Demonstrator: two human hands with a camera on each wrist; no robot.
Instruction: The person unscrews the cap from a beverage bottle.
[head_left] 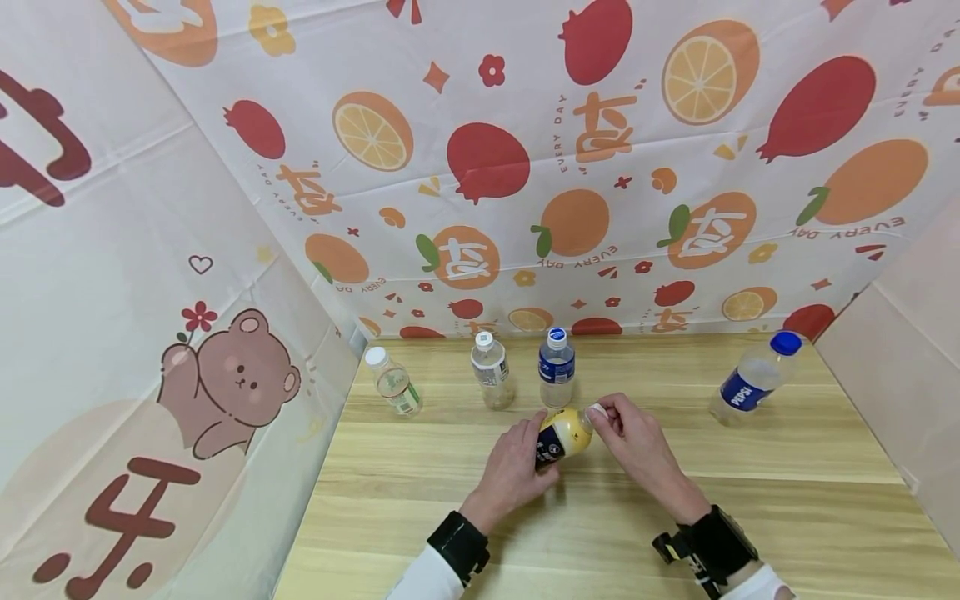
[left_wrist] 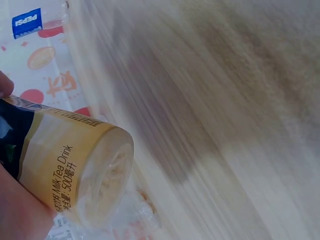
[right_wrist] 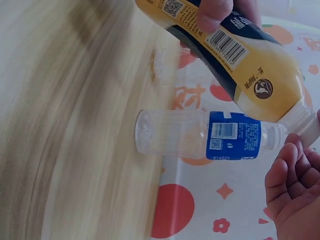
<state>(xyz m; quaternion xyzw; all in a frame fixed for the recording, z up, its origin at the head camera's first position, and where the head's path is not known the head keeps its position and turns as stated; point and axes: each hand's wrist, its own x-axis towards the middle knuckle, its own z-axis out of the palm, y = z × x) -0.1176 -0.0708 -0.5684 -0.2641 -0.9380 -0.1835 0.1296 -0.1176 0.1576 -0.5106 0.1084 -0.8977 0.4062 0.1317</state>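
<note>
A yellow milk tea bottle (head_left: 573, 429) with a dark label lies tilted in my left hand (head_left: 512, 468), its neck toward the right. In the left wrist view the clear base of this milk tea bottle (left_wrist: 107, 172) faces the camera, raised over the wood. My right hand (head_left: 641, 442) pinches the white cap (right_wrist: 311, 131) at the bottle's neck between thumb and fingers. Just behind the milk tea bottle stands a clear bottle with a blue label (head_left: 557, 368) and a white-and-blue cap.
Toward the back left stand a clear bottle with a white cap (head_left: 491, 372) and a green-labelled bottle (head_left: 395, 385). A Pepsi bottle (head_left: 753, 383) with a blue cap is at the right. Printed cloth (head_left: 420, 192) walls border the wooden table (head_left: 360, 533).
</note>
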